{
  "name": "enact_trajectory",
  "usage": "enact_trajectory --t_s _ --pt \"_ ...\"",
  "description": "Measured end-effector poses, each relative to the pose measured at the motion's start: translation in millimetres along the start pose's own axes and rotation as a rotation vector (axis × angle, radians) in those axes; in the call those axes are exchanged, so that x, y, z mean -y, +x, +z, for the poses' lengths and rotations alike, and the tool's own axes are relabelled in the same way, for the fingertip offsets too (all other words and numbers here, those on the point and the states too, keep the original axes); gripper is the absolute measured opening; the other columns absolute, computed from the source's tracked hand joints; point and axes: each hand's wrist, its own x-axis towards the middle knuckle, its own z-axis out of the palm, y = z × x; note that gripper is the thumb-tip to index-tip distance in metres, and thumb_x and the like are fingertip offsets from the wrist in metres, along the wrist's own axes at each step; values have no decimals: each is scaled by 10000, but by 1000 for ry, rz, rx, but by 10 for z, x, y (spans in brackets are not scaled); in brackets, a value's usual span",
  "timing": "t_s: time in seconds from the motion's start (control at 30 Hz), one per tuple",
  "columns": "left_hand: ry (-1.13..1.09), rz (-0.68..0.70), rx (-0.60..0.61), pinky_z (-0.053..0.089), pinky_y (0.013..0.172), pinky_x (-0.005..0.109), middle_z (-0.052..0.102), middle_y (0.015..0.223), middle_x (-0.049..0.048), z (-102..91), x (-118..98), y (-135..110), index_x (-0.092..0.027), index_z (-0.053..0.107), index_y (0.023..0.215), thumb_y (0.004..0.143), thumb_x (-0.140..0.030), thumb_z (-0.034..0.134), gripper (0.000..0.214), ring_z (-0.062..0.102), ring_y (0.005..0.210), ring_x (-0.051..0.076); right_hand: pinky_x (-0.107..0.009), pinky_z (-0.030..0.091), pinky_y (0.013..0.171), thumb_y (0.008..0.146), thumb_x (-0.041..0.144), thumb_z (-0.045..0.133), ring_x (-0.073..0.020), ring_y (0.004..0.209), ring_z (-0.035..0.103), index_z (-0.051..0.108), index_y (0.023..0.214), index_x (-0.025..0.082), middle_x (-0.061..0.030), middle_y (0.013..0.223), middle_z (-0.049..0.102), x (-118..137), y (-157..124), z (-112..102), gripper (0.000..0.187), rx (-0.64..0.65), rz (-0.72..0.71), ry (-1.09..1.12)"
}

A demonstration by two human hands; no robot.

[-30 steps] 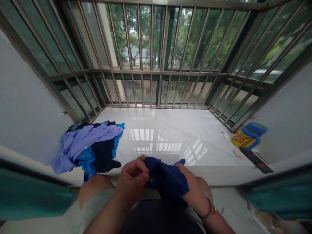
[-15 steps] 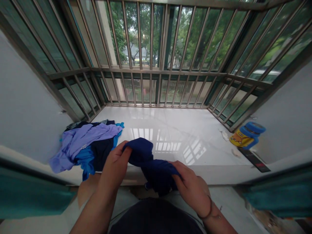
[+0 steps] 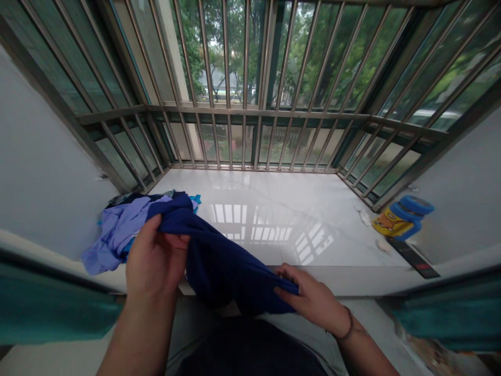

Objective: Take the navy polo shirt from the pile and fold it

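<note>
A dark blue garment (image 3: 230,261) stretches between my two hands, slanting down from left to right over the front edge of the sill. Its exact kind cannot be made out. My left hand (image 3: 158,256) grips its upper left end between thumb and fingers, palm turned up. My right hand (image 3: 309,297) is closed on its lower right end, a thin band round the wrist. Behind my left hand lies a heap of clothes (image 3: 119,224), lavender on top with bright blue and dark pieces, partly hidden by the hand and the garment.
The glossy white window sill (image 3: 270,198) reaches back to metal bars (image 3: 254,112). On its right lie a blue and yellow bottle (image 3: 403,216), a dark flat box (image 3: 415,258) and small pale scraps (image 3: 364,216). Teal curtains (image 3: 50,303) hang at both sides.
My left hand has moved left and up, drawing the blue garment out wide in front of the clothes heap. My right hand has shifted slightly right and down, still gripping the garment.
</note>
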Motion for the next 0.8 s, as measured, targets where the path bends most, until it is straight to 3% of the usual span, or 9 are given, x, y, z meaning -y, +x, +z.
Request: enact_trajectory --t_s 0.13,0.23,0.33,0.43,0.53,0.6,0.67,0.73,0.8 --pt "12 210 -7 615 578 176 719 749 -40 158 -161 241 -198 673 849 936 -205 760 123 659 590 86 -316 491 848 1064 378 571 -213 925 682 727 982 222 -49 971 745 -198 209 -366 236 -76 -150 -157" --pt "34 336 23 592 605 164 611 672 -96 435 -235 787 -221 526 796 930 -185 801 308 667 629 80 -303 489 823 1017 341 609 -206 906 668 708 913 200 -58 952 738 -181 569 -987 201 -265 -193 -330" --pt "92 304 198 603 761 181 718 859 -63 945 -292 1688 -221 558 918 1032 -279 727 212 745 826 76 -269 435 734 988 298 649 -180 815 680 733 896 164 -43 859 763 81 989 -1865 183 -445 -21 -500" --pt "232 232 419 573 904 205 720 838 -78 1626 -412 2595 -214 537 903 1149 -266 462 262 700 814 12 -322 404 795 1071 319 495 -187 994 722 763 1039 -53 -222 1059 786 566 1213 -2770 460 -794 51 -639" --pt "300 211 515 559 956 226 705 758 -118 2209 -643 3094 -250 487 881 1171 -289 303 345 661 758 -5 -438 393 838 1089 451 339 -276 1175 698 698 1183 -190 -353 1183 727 1104 1098 -3414 741 -1139 2 -671" --pt "270 273 550 570 1003 254 747 813 -122 2406 -807 3129 -275 464 902 1174 -332 296 325 690 802 4 -512 360 797 1040 580 284 -356 1170 690 696 1196 -175 -311 1151 738 1372 864 -3591 874 -1358 -67 -703" --pt "206 368 601 580 1062 306 788 958 -84 2403 -915 2971 -268 470 947 1181 -346 296 302 727 889 21 -544 338 780 1022 585 293 -384 1134 680 703 1214 -111 -242 1133 748 1502 565 -3543 831 -1486 -160 -769" --pt "119 458 646 578 1120 378 781 1081 -21 2205 -923 2687 -230 494 997 1188 -318 307 282 750 973 53 -501 378 839 1055 435 407 -352 1141 680 705 1276 -33 -211 1159 740 1465 254 -3298 597 -1511 -255 -834" --pt "27 522 636 559 1178 412 758 1091 -9 1834 -811 2330 -209 535 1021 1177 -282 368 240 759 1047 83 -434 437 891 1041 277 528 -306 1115 701 703 1260 64 -212 1155 729 1255 -27 -2926 352 -1491 -294 -838"
